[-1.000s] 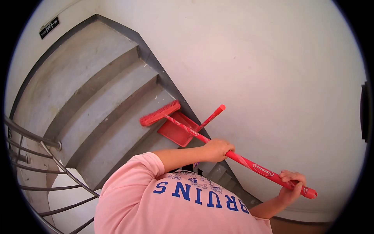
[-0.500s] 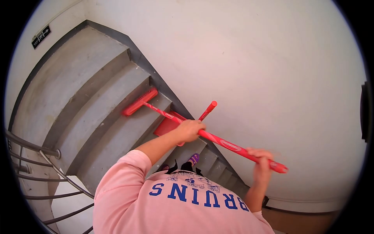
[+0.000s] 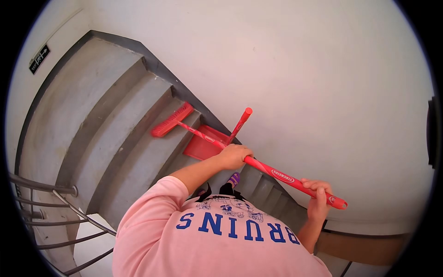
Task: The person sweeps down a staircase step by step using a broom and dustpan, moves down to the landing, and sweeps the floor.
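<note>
A red broom slants across the view, its bristled head (image 3: 172, 121) on a grey stair step and its long handle (image 3: 282, 176) running down to the right. My left hand (image 3: 234, 156) is wrapped around the handle near its middle. Close to the handle's end, my right hand (image 3: 318, 191) grips it with curled fingers. Below the broom head sits a red dustpan (image 3: 199, 148) on the stairs beside the wall. Its short upright handle (image 3: 242, 123) rises past my left hand, which hides part of it.
Grey curved steps (image 3: 99, 108) climb to the upper left, and narrower steps (image 3: 272, 196) descend to the lower right. A metal railing (image 3: 87, 217) lines the left side. The white wall (image 3: 323, 92) borders the right. My sandalled foot (image 3: 234, 180) stands on a step.
The broom head has shifted slightly right, nearer the dustpan. Both hands have moved a little right and keep their hold on the handle. More of the dustpan shows as the view shifts.
</note>
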The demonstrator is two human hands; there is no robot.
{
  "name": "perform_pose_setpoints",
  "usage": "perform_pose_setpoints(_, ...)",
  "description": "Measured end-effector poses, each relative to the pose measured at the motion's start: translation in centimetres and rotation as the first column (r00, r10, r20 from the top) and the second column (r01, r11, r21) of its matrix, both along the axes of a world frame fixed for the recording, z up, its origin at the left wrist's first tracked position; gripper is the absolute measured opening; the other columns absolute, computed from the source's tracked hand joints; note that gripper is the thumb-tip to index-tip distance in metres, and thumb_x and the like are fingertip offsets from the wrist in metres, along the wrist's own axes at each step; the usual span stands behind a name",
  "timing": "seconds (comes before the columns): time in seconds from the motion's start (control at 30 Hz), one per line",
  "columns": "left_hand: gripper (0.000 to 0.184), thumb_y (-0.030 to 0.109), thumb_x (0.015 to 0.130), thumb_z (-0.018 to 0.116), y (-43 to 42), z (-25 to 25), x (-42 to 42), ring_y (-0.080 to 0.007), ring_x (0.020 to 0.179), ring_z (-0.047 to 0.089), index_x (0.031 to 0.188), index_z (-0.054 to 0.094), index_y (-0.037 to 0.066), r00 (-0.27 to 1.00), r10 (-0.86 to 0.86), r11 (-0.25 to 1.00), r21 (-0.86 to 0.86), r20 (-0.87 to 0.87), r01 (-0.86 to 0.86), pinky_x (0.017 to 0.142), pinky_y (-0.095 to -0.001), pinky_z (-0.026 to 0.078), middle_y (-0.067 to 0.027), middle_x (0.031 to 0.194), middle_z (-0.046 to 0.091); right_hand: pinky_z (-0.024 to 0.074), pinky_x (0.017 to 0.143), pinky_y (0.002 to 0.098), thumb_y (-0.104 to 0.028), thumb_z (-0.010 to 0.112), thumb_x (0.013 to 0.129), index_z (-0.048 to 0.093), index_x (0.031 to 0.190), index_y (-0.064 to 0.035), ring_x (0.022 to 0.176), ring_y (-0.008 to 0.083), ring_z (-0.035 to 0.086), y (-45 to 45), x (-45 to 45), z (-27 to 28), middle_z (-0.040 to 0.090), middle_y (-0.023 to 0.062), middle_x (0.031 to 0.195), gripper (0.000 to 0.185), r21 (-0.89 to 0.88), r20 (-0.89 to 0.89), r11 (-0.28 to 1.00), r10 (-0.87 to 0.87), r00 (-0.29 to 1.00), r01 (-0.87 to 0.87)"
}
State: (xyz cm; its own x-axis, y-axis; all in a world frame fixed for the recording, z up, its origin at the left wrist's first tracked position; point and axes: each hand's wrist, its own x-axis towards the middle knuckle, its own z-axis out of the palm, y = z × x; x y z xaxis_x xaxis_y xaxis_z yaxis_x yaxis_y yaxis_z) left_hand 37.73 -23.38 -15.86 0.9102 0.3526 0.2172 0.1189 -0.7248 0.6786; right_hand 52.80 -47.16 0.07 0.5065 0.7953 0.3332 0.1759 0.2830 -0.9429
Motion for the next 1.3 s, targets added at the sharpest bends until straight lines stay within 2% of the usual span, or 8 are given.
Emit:
perform_pose_setpoints(0.47,0.020,0.017,0.074,0.064,-4.6,2.5,-0.2,-0.0282,0.081,0.061,0.093,0.062,0.010,0.998,-0.056,0.995,-0.082,0.040,0.059,0.069,-0.0397,0.049,-0.0083,0.084,0.063,0.0434,0.084,0.0457,-0.029,0.046,0.092,0.049,0.088,-0.0016,0.076,0.0298,0.061,-5.7,0.0,5.3,0.060,0.0155,0.074,0.027,0.103,0.192,0.993,-0.073,0.979,0.054)
perform_pose_setpoints(0.57,0.018,0.021,0.075,0.064,-6.4,3.4,-0.8,-0.0281,0.077,0.062,0.090,0.063,0.011,0.992,-0.065,0.993,-0.092,0.106,0.075,0.067,-0.0391,0.050,-0.0080,0.083,0.063,0.0425,0.085,0.0438,-0.034,0.044,0.093,0.047,0.095,-0.0038,0.074,0.0271,0.060,-6.9,0.8,6.8,0.059,0.0123,0.072,0.030,0.147,0.248,0.988,-0.001,0.969,-0.036)
perform_pose_setpoints(0.6,0.019,0.023,0.075,0.065,-7.1,3.0,-0.8,-0.0268,0.073,0.062,0.089,0.062,0.011,0.963,-0.047,0.998,-0.035,0.266,0.059,0.062,-0.0374,0.050,-0.0078,0.081,0.062,0.0413,0.085,0.0433,-0.036,0.043,0.094,0.047,0.098,-0.0035,0.074,0.0247,0.058,-7.0,1.1,7.9,0.057,0.0100,0.071,0.033,0.147,0.279,0.985,0.049,0.959,-0.093)
perform_pose_setpoints(0.77,0.019,0.026,0.075,0.065,-9.0,7.5,-4.2,-0.0282,0.068,0.060,0.083,0.059,0.009,0.924,0.043,0.998,-0.049,0.379,-0.026,0.060,-0.0404,0.048,-0.0089,0.074,0.058,0.0387,0.080,0.0387,-0.039,0.039,0.096,0.046,0.112,-0.0021,0.069,0.0144,0.052,-3.8,2.4,14.4,0.053,0.0020,0.068,0.041,0.154,0.389,0.929,0.255,0.885,-0.335)
perform_pose_setpoints(1.0,0.027,0.027,0.071,0.070,-8.8,8.0,-11.0,-0.0240,0.055,0.054,0.082,0.056,0.007,0.755,0.382,0.907,-0.058,0.534,-0.418,0.049,-0.0345,0.045,-0.0058,0.068,0.050,0.0362,0.072,0.0282,-0.025,0.054,0.089,0.049,0.101,-0.0016,0.052,0.0083,0.046,11.0,1.2,16.9,0.046,-0.0038,0.051,0.026,0.224,0.178,0.619,0.733,0.656,-0.753)
perform_pose_setpoints(1.13,0.028,0.025,0.068,0.072,-10.4,7.8,-16.8,-0.0229,0.057,0.055,0.083,0.056,0.008,0.588,0.672,0.684,-0.073,0.451,-0.726,0.050,-0.0329,0.044,-0.0054,0.068,0.050,0.0322,0.066,0.0262,-0.013,0.054,0.086,0.048,0.094,-0.0040,0.052,0.0076,0.048,20.8,-4.1,15.1,0.048,-0.0039,0.052,0.013,0.343,0.136,0.397,0.876,0.463,-0.851)
perform_pose_setpoints(1.23,0.028,0.023,0.066,0.073,-11.9,7.4,-19.8,-0.0220,0.060,0.056,0.085,0.057,0.009,0.401,0.811,0.482,-0.099,0.426,-0.871,0.050,-0.0321,0.043,-0.0056,0.070,0.051,0.0404,0.069,0.0259,-0.021,0.053,0.088,0.048,0.097,-0.0046,0.049,0.0079,0.051,26.2,-8.4,14.0,0.055,-0.0031,0.055,0.019,0.237,0.189,0.140,0.964,0.187,-0.961)
perform_pose_setpoints(1.3,0.030,0.022,0.064,0.074,-12.8,5.5,-21.1,-0.0215,0.063,0.057,0.087,0.058,0.010,0.267,0.875,0.327,-0.085,0.404,-0.941,0.051,-0.0321,0.043,-0.0055,0.071,0.052,0.0409,0.070,0.0298,-0.017,0.052,0.087,0.049,0.099,-0.0046,0.054,0.0102,0.052,28.7,-12.2,11.8,0.053,-0.0032,0.055,0.018,0.202,0.153,0.072,0.983,0.104,-0.977)
